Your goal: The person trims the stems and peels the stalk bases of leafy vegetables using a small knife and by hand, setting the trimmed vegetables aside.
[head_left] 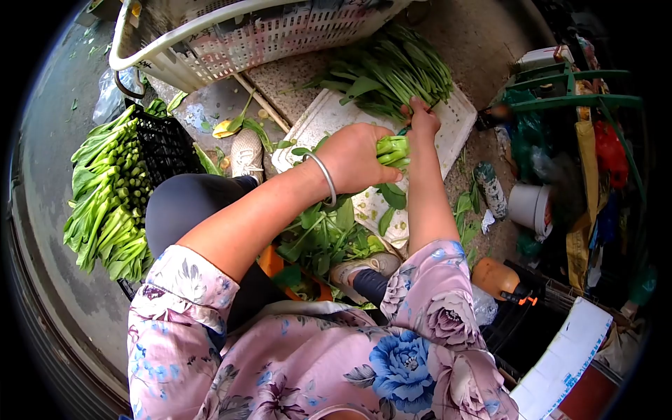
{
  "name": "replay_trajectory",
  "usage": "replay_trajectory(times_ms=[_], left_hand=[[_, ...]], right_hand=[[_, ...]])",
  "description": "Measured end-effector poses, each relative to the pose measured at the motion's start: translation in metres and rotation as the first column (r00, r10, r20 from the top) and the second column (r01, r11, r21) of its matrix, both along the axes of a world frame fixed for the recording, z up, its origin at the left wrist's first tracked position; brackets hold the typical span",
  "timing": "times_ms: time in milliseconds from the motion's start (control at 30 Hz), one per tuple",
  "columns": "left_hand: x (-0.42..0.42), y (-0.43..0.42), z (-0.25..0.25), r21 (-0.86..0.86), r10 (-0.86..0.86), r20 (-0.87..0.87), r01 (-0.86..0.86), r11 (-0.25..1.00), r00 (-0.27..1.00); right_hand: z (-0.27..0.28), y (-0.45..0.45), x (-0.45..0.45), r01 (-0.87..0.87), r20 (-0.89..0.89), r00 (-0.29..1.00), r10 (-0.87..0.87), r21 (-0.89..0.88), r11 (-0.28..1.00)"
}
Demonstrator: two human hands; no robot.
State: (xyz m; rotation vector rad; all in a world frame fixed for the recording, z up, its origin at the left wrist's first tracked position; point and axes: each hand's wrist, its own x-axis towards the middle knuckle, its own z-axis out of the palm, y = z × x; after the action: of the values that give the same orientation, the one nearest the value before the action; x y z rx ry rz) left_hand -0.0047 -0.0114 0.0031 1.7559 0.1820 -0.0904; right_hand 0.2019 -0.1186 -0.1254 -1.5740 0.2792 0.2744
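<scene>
In the head view, the left hand [357, 155] gripped a bunch of pale-green leafy stalks [393, 150] over a white rectangular board [455, 129]. The right hand [424, 120] curled beside long dark-green leafy stems [399, 66]; its hold was unclear.

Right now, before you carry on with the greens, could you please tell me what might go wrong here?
The stacked greens by the black crate sit close to the left knee, so a shift of the leg might knock some loose. Loose leaves lie around the right shoe and could prove slippery underfoot. The left hand holds pale green stems over the white board; a loosened grip could scatter them.
</scene>
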Motion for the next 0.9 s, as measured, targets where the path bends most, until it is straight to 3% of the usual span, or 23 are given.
replay_trajectory(times_ms=[267, 367, 400, 467, 633, 767, 833, 900], left_hand=[[-0.001, 0.000, -0.001, 0.122, 0.012, 0.037, -0.016, 0.992, 0.999], [-0.003, -0.004, 0.004, 0.269, 0.053, 0.114, -0.083, 0.960, 0.992], [-0.004, -0.005, 0.007, 0.334, 0.054, 0.103, -0.085, 0.939, 0.993], [-0.004, -0.007, 0.008, 0.396, 0.055, 0.094, -0.088, 0.914, 0.994], [-0.005, -0.015, 0.005, 0.554, -0.068, 0.219, -0.067, 0.830, 0.973], [-0.005, -0.022, 0.011, 0.602, -0.138, 0.115, 0.041, 0.797, 0.984], [-0.007, -0.025, 0.010, 0.576, -0.062, 0.365, -0.173, 0.799, 0.929], [-0.007, -0.026, 0.014, 0.555, -0.114, 0.423, -0.158, 0.817, 0.899]], right_hand=[[0.055, -0.020, 0.005, -0.129, 0.064, 0.991, 0.120, 0.172, 0.976], [0.091, -0.028, -0.016, -0.328, 0.263, 0.918, 0.299, 0.076, 0.942], [0.099, -0.032, -0.025, -0.331, 0.267, 0.916, 0.301, 0.076, 0.940], [0.112, -0.041, -0.040, -0.355, 0.393, 0.845, 0.364, -0.097, 0.930], [0.124, -0.063, -0.070, -0.345, 0.423, 0.834, 0.353, -0.099, 0.933], [0.132, -0.078, -0.091, -0.341, 0.415, 0.818, 0.398, -0.206, 0.917], [0.139, -0.080, -0.101, -0.339, 0.469, 0.764, 0.443, -0.292, 0.894], [0.147, -0.086, -0.112, -0.353, 0.494, 0.689, 0.531, -0.410, 0.841]])
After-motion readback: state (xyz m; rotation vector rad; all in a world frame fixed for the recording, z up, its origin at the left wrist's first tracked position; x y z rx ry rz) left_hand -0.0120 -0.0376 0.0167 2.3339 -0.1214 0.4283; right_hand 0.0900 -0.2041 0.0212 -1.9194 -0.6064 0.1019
